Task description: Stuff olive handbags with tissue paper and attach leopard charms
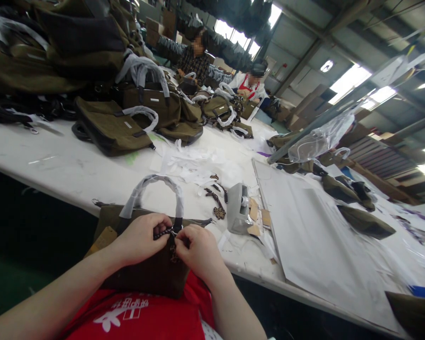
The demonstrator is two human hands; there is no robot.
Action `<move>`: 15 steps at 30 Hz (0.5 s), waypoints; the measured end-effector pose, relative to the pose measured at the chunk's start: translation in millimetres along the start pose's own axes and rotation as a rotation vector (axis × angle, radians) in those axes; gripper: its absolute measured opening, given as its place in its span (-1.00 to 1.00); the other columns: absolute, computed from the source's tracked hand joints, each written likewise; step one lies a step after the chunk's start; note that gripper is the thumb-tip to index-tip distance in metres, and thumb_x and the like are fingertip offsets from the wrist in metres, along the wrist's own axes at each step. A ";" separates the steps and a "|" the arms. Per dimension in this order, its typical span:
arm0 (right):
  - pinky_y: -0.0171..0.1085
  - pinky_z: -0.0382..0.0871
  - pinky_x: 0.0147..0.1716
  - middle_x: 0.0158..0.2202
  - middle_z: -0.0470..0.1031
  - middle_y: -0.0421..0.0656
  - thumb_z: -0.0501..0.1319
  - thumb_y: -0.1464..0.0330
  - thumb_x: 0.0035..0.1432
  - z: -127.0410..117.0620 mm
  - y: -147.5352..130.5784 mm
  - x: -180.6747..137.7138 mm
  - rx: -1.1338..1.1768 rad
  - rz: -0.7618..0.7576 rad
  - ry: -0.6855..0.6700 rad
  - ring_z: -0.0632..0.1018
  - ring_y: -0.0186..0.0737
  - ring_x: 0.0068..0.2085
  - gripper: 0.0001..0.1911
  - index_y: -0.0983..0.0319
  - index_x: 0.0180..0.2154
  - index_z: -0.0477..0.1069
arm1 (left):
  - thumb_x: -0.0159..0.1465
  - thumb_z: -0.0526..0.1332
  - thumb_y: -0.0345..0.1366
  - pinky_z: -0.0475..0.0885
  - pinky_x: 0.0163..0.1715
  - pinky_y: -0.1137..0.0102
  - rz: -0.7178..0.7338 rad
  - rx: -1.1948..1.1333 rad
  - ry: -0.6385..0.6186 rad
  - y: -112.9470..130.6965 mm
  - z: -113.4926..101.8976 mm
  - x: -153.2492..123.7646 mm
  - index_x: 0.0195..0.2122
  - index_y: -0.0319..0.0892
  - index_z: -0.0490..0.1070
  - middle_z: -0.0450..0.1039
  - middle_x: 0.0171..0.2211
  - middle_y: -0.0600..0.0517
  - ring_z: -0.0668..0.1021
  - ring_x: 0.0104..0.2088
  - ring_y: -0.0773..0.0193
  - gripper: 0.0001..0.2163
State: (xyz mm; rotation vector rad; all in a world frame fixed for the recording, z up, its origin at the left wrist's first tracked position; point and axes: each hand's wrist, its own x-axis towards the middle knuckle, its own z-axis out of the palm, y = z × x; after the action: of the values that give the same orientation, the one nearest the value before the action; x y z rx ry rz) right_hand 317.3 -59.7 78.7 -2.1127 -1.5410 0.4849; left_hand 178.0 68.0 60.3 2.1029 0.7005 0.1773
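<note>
An olive handbag (156, 278) leans against the table's near edge in front of me, its handle (159, 178) wrapped in pale film. My left hand (143, 238) is closed, pinching a dark braided cord (162, 233) beside the metal ring at the handle's base. Just right of that ring, my right hand (196, 245) is closed in a pinch; what its fingertips hold is hidden. A spotted charm (174, 255) hangs below the ring against the bag's front. Left of my left wrist, a tan card (105, 237) shows on the bag.
Beyond the bag lie spotted charms with braided cords (217, 208) and a grey holder (238, 210) near cardboard scraps. White paper scraps (194, 163) cover the table's middle. Olive bags (116, 125) pile up at left. A slanting pole (304, 130) rises at right. Two people work at the far end.
</note>
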 end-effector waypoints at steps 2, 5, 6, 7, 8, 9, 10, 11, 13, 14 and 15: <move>-0.35 0.22 -0.34 -0.41 0.54 -0.23 0.25 0.48 0.06 -0.3 -0.2 0.3 0.004 0.004 -0.005 0.52 -0.30 -0.33 -0.92 0.19 -0.43 0.48 | 0.15 0.17 -0.30 0.36 -0.34 0.37 0.004 -0.004 -0.006 -0.2 -0.5 0.2 -0.26 -0.13 0.47 0.50 -0.39 0.07 0.51 -0.37 0.25 -0.84; -0.35 0.22 -0.34 -0.41 0.54 -0.23 0.26 0.47 0.05 -0.9 -1.4 -0.3 -0.006 0.011 -0.011 0.51 -0.30 -0.33 -0.93 0.19 -0.43 0.48 | 0.15 0.17 -0.31 0.35 -0.35 0.38 0.011 0.005 -0.008 0.2 -0.9 0.8 -0.27 -0.13 0.46 0.49 -0.40 0.08 0.50 -0.38 0.25 -0.85; -0.35 0.21 -0.35 -0.41 0.53 -0.23 0.26 0.47 0.05 -1.2 -1.8 -0.7 -0.013 0.010 -0.014 0.51 -0.31 -0.34 -0.93 0.19 -0.43 0.48 | 0.15 0.16 -0.31 0.35 -0.35 0.38 0.011 0.006 -0.011 0.6 -1.1 1.0 -0.27 -0.13 0.46 0.49 -0.40 0.08 0.50 -0.38 0.25 -0.85; -0.35 0.21 -0.36 -0.41 0.53 -0.24 0.26 0.47 0.05 -1.6 -2.3 -1.1 -0.021 0.007 -0.020 0.50 -0.31 -0.35 -0.93 0.19 -0.43 0.48 | 0.15 0.16 -0.31 0.35 -0.35 0.38 0.011 0.006 -0.014 1.0 -1.4 1.2 -0.27 -0.13 0.46 0.49 -0.40 0.08 0.50 -0.38 0.25 -0.85; -0.35 0.20 -0.37 -0.41 0.53 -0.24 0.26 0.46 0.05 -2.0 -2.6 -1.4 -0.029 0.004 -0.025 0.49 -0.32 -0.36 -0.93 0.19 -0.44 0.48 | 0.15 0.16 -0.31 0.34 -0.35 0.38 0.012 0.009 -0.017 1.4 -1.8 1.3 -0.27 -0.13 0.46 0.49 -0.40 0.07 0.50 -0.38 0.25 -0.85; -0.35 0.19 -0.37 -0.42 0.52 -0.24 0.25 0.46 0.05 -2.4 -2.9 -1.5 -0.035 0.003 -0.029 0.49 -0.32 -0.37 -0.92 0.19 -0.44 0.48 | 0.15 0.16 -0.31 0.34 -0.36 0.38 0.011 0.013 -0.019 2.0 -2.2 1.3 -0.27 -0.13 0.46 0.49 -0.40 0.07 0.50 -0.38 0.25 -0.85; -0.35 0.19 -0.37 -0.42 0.52 -0.24 0.25 0.46 0.06 -2.7 -3.0 -1.3 -0.038 0.002 -0.033 0.49 -0.32 -0.37 -0.92 0.18 -0.44 0.48 | 0.15 0.16 -0.32 0.34 -0.36 0.38 0.011 0.018 -0.020 2.5 -2.5 1.3 -0.28 -0.13 0.46 0.49 -0.41 0.07 0.50 -0.39 0.25 -0.85; -0.35 0.19 -0.37 -0.42 0.53 -0.25 0.26 0.46 0.06 -2.8 -3.2 -0.8 -0.038 0.003 -0.032 0.49 -0.32 -0.37 -0.92 0.18 -0.43 0.48 | 0.15 0.16 -0.32 0.33 -0.37 0.38 0.012 0.022 -0.021 3.1 -2.7 1.2 -0.28 -0.13 0.46 0.49 -0.41 0.07 0.50 -0.39 0.25 -0.85; -0.35 0.20 -0.35 -0.41 0.54 -0.24 0.26 0.46 0.06 -1.7 -3.4 0.6 -0.040 0.007 -0.025 0.51 -0.31 -0.34 -0.93 0.18 -0.42 0.49 | 0.15 0.16 -0.33 0.32 -0.38 0.38 0.014 0.030 -0.022 4.2 -2.4 0.9 -0.29 -0.13 0.45 0.48 -0.42 0.08 0.49 -0.40 0.25 -0.86; -0.34 0.21 -0.34 -0.40 0.55 -0.24 0.26 0.46 0.07 -0.4 -3.5 1.4 -0.047 0.009 -0.017 0.52 -0.30 -0.32 -0.93 0.18 -0.42 0.50 | 0.15 0.16 -0.33 0.32 -0.38 0.38 0.017 0.034 -0.023 4.6 -2.0 0.6 -0.29 -0.13 0.45 0.48 -0.42 0.08 0.49 -0.40 0.25 -0.87; -0.34 0.21 -0.33 -0.39 0.56 -0.24 0.26 0.45 0.07 1.4 -3.7 2.0 -0.060 0.010 -0.008 0.53 -0.29 -0.31 -0.93 0.18 -0.41 0.50 | 0.15 0.16 -0.34 0.31 -0.38 0.38 0.019 0.039 -0.023 4.8 -1.5 0.2 -0.29 -0.13 0.44 0.48 -0.42 0.07 0.49 -0.40 0.25 -0.87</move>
State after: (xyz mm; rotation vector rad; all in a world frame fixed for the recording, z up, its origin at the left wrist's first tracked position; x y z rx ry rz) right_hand 314.3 -56.6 79.6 -2.1667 -1.5686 0.4572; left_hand 179.6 67.0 65.0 2.1468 0.6752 0.1512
